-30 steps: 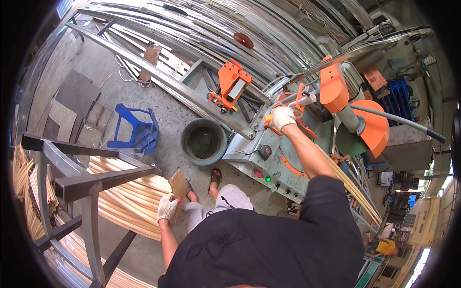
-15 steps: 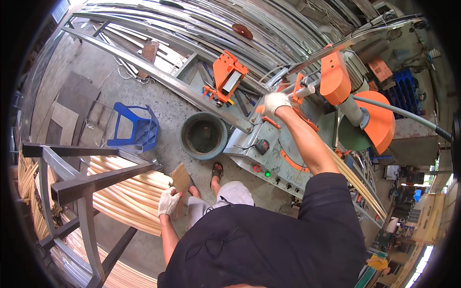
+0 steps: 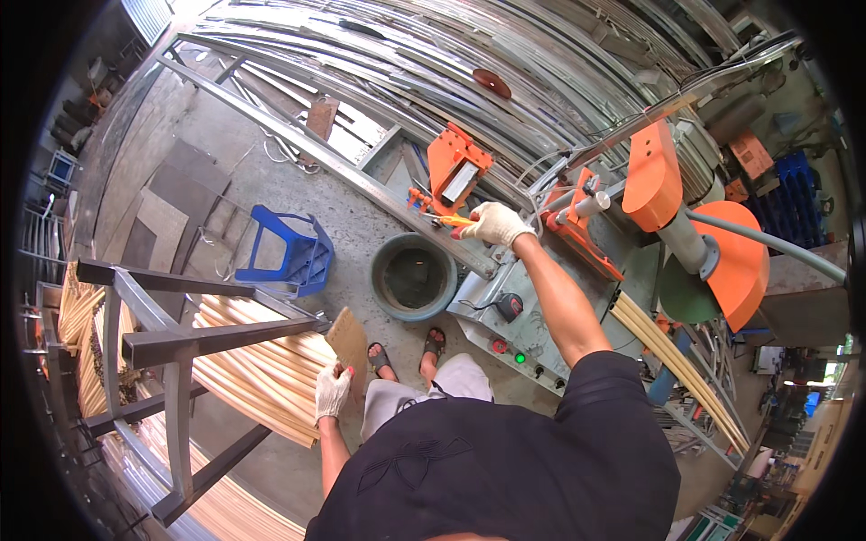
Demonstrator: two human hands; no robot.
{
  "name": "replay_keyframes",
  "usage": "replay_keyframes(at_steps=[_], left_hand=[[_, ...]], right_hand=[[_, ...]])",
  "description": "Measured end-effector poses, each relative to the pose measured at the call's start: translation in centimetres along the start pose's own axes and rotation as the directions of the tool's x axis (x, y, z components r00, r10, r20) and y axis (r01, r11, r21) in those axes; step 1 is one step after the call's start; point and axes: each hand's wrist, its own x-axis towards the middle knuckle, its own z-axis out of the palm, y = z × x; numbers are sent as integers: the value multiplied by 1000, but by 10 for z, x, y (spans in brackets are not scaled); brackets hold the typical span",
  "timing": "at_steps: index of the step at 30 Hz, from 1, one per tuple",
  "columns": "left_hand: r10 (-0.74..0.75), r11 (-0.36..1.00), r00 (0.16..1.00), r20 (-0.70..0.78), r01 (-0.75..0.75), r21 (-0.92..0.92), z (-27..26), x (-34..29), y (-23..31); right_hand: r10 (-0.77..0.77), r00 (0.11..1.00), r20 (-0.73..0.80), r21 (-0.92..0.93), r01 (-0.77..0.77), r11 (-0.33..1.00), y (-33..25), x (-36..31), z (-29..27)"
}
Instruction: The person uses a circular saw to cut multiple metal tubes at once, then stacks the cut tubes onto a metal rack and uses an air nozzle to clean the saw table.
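Observation:
My left hand point(image 3: 332, 394), in a white knit glove, pinches the lower edge of a thin tan board point(image 3: 348, 341). Right beside it are the ends of long pale yellow tubes point(image 3: 262, 361) stacked on a dark metal rack point(image 3: 194, 338). My right hand point(image 3: 496, 224), gloved the same way, reaches out over the machine bench, closed around a small tool with an orange-yellow handle point(image 3: 458, 221); its exact kind is unclear. The tool points toward an orange clamp block point(image 3: 456, 167) on the steel rail. A tape measure point(image 3: 510, 307) lies on the bench near my right forearm.
An orange cut-off saw point(image 3: 731, 261) stands to the right, with several pale tubes point(image 3: 677, 370) beside it. A round dark tub point(image 3: 414, 278) sits on the floor by my feet, a blue plastic stool point(image 3: 289, 252) left of it. Long metal profiles point(image 3: 397, 54) fill the back.
My right hand has moved left, away from the saw's orange clamp toward the clamp block on the rail. My left hand keeps the board. The whole view has shifted slightly.

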Motion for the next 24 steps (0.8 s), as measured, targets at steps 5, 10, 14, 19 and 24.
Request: replay_keyframes(at_steps=[5, 10, 14, 19, 24], left_hand=[[-106, 965, 983, -149, 66, -252, -4, 37, 24], [40, 856, 977, -209, -141, -497, -21, 107, 83], [103, 712, 948, -303, -283, -642, -27, 189, 137], [88, 485, 967, -240, -252, -837, -11, 335, 164], [40, 426, 976, -216, -212, -880, 54, 471, 140]], right_hand=[[-4, 996, -85, 122, 14, 992, 9, 9, 0], [225, 895, -384, 289, -115, 950, 34, -22, 15], [111, 892, -439, 290, 24, 957, 53, -59, 51], [119, 912, -392, 201, -42, 979, 60, -90, 87], [237, 916, -324, 197, -180, 964, 46, -85, 88]])
